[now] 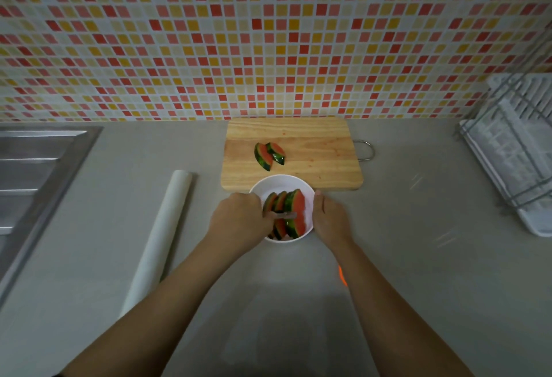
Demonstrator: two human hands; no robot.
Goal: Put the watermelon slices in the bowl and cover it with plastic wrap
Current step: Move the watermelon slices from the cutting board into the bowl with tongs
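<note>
Two hands are seen at one white bowl point(280, 181) on the grey table point(403, 257). At least three watermelon slices point(295, 209) are stood on edge inside the bowl, side by side. The left hand point(239, 218) is laid over them with one finger stretched across the flesh; whether its grip is clenched on a slice cannot be told. The bowl's right wall is grasped by the right hand point(328, 218), with the thumb laid along the rim. Two loose slices point(268, 154) are left overlapping on one wooden cutting board point(313, 152), just behind the bowl. One roll of plastic wrap point(158, 242) is laid to the left, apart from the bowl. One steel sink point(35, 167) is set at the left edge and one white dish rack point(513, 152) at the right. The wall point(268, 33) is tiled in a red, orange and white mosaic.
</note>
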